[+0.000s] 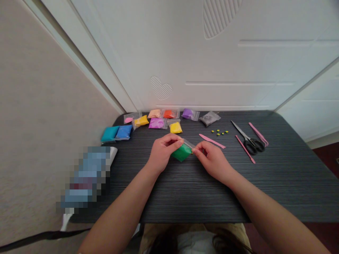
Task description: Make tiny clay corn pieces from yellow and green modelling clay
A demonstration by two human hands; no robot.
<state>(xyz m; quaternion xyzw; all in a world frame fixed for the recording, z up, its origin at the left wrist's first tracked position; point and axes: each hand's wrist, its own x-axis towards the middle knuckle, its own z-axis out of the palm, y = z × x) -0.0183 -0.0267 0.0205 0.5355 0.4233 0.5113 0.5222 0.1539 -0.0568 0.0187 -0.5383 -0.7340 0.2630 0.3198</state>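
Observation:
Between my hands, above the dark table, is a small clear zip bag (181,153) with green clay-like stuff inside. My left hand (164,150) pinches one top corner of it, thumb against fingers. The opposite end of the bag's clear top strip is pinched by my right hand (210,158). Whether the zip is parted I cannot tell. Just beyond the bag lie a yellow packet (175,127) and a pink knife-shaped modelling tool (212,140). Several tiny yellow-and-green pieces (218,131) lie past my right hand.
Along the table's (286,176) back edge are several colored packets, among them a purple one (188,113) and a grey one (209,119). Blue packets (124,132) sit at the left. Scissors (250,141), a thin pink tool (245,149) and pink tweezers (258,134) lie right. A pixelated object (87,180) stands left.

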